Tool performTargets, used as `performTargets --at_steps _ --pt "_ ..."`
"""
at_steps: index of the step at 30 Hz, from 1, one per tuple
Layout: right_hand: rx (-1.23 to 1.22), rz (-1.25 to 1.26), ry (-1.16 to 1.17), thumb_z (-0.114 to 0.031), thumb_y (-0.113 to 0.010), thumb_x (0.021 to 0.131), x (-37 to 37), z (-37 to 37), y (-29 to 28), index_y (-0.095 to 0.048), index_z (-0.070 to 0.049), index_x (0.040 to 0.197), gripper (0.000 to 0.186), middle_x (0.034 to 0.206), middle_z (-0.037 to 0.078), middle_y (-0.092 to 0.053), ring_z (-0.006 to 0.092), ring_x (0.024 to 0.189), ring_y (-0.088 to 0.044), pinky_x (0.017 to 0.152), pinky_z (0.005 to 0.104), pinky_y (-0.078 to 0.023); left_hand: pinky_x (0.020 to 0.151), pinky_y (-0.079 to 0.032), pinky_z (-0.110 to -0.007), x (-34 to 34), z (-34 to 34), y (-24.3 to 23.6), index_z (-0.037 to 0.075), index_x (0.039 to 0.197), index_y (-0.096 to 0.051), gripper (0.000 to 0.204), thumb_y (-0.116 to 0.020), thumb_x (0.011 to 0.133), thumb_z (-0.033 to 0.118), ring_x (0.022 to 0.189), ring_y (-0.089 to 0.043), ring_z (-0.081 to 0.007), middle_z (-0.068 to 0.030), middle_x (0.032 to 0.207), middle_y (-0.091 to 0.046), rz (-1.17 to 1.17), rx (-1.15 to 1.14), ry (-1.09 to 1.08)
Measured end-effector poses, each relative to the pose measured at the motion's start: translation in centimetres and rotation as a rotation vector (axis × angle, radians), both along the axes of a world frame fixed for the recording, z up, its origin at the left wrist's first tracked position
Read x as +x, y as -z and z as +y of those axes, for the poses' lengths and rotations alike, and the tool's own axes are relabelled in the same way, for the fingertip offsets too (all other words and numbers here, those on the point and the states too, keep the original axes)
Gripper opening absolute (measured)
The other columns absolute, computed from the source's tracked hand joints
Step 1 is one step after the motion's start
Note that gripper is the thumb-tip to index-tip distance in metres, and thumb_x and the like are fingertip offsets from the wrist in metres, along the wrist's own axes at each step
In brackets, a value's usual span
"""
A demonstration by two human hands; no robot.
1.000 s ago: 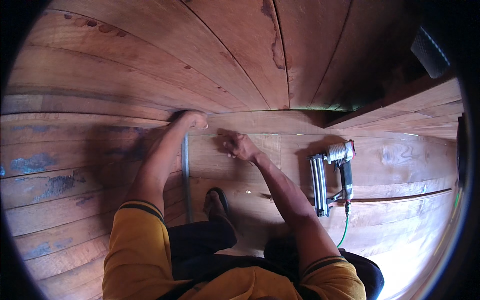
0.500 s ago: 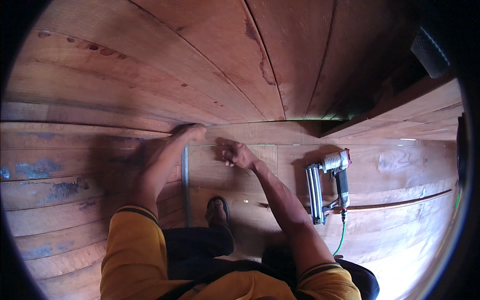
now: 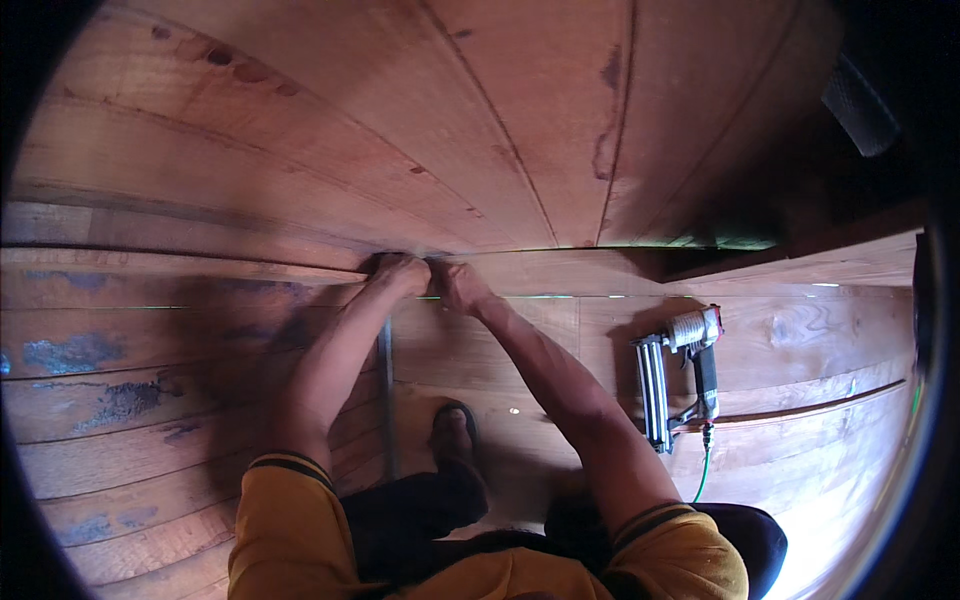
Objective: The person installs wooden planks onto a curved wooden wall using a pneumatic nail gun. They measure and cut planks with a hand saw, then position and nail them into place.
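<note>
Strip (image 3: 190, 262) of wood, as far as can be judged, lies low along the foot of the board wall (image 3: 500, 130), from the left rim of the view almost to the left hand (image 3: 403, 275). That hand, curled and seen from the back, is at the strip's near-centre end, in the corner between wall and floor (image 3: 510, 360). Whether its grip pinches the strip or only presses on it, I cannot tell; the fingertips are hidden. The right hand (image 3: 460, 288) is just beside it, fingers bent in toward the same corner; its grip is likewise too dark to read, and anything small between the hands does not show.

Being long and narrow, the strip looks light and fairly stiff, with some spring along its length. It should be dry rather than slippery, though thin ends can split or splinter. It would best be taken by its edges near the end, with a second hold further left to stop it twisting.

A metal bar (image 3: 387, 400) runs down the floor below the left hand. Well apart, right of the right forearm, lies a nail gun (image 3: 690, 330) with a green hose (image 3: 702, 475).
</note>
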State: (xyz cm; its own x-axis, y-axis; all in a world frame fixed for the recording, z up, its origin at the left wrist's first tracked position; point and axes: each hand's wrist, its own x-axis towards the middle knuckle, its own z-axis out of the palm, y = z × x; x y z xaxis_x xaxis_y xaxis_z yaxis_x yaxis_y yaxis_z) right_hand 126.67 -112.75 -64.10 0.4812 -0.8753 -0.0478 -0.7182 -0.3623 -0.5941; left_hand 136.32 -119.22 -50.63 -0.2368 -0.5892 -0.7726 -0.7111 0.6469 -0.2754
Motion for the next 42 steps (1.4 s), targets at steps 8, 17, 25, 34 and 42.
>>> performTargets --at_steps 8,17,25,34,42 --pt "0.361 -0.365 0.003 -0.024 -0.077 0.079 2.1 -4.5 -1.1 -0.071 -0.006 0.113 0.039 0.105 0.016 -0.073 0.0294 0.103 -0.069 0.095 0.0451 -0.053 0.092 -0.054 -0.045 1.1 0.8 -0.5 0.004 0.099 -0.077 0.024 -0.059 0.084 0.009 0.109 -0.069 -0.0343 -0.0177 0.112 -0.072 0.113 -0.114 0.050" --pt "0.230 -0.236 -0.043 -0.020 -0.079 0.077 2.5 -4.9 -1.6 -0.072 -0.008 0.114 0.040 0.114 0.021 -0.071 0.0331 0.109 -0.067 0.092 0.0438 -0.054 0.101 -0.044 -0.046 -0.3 2.3 -2.7 0.006 0.104 -0.078 0.031 -0.051 0.093 0.015 0.118 -0.065 -0.0294 -0.0193 0.126 -0.068 0.047 -0.106 0.053" --pt "0.379 -0.031 0.125 -0.015 -0.080 0.076 5.4 -5.7 -1.1 -0.074 -0.001 0.102 0.030 0.097 0.021 -0.074 0.0347 0.092 -0.073 0.078 0.0447 -0.059 0.103 -0.038 -0.047 3.6 17.1 2.2 0.004 0.112 -0.073 0.036 -0.058 0.091 0.030 0.131 -0.047 -0.0343 -0.0229 0.140 -0.054 0.202 -0.145 0.169" --pt "0.283 -0.084 0.062 -0.018 -0.065 0.092 3.7 -4.5 -4.3 -0.069 0.007 0.102 0.027 0.076 0.021 -0.073 0.0304 0.074 -0.075 0.074 0.0434 -0.060 0.094 -0.043 -0.051 5.4 19.6 5.5 0.001 0.120 -0.058 0.038 -0.066 0.088 0.020 0.110 -0.056 -0.0393 -0.0214 0.121 -0.056 1.125 -0.386 0.057" --pt "0.110 0.057 0.158 -0.026 -0.059 0.095 6.0 -4.8 -0.1 -0.069 -0.001 0.111 0.032 0.111 0.022 -0.069 0.0331 0.106 -0.069 0.088 0.0485 -0.057 0.096 -0.044 -0.053 3.6 14.2 3.2 -0.006 0.124 -0.059 0.037 -0.060 0.092 0.012 0.110 -0.057 -0.0430 -0.0241 0.125 -0.058 1.031 -0.429 -0.471"
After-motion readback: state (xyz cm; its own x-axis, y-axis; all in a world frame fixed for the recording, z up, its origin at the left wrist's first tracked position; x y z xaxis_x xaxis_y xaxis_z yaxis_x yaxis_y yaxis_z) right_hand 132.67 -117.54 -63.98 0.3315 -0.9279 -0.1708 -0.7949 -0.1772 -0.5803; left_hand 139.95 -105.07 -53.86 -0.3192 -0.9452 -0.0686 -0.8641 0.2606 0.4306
